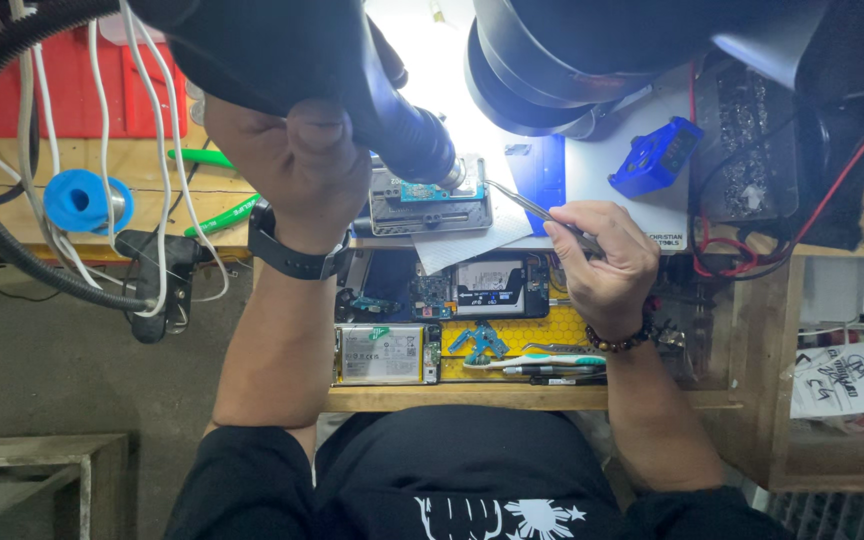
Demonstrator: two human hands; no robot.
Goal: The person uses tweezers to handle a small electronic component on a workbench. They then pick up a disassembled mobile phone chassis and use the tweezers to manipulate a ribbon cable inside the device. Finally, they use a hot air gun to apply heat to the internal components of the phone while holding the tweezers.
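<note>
Board (430, 192) sits clamped, mid-rework: left hand (297, 165) grips the hot-air nozzle (407, 135) above it, right hand (602, 260) pinches tweezers (522, 202) beside.

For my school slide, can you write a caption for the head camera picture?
Left hand aims a black hot-air tool and right hand holds tweezers at a small circuit board.
</note>
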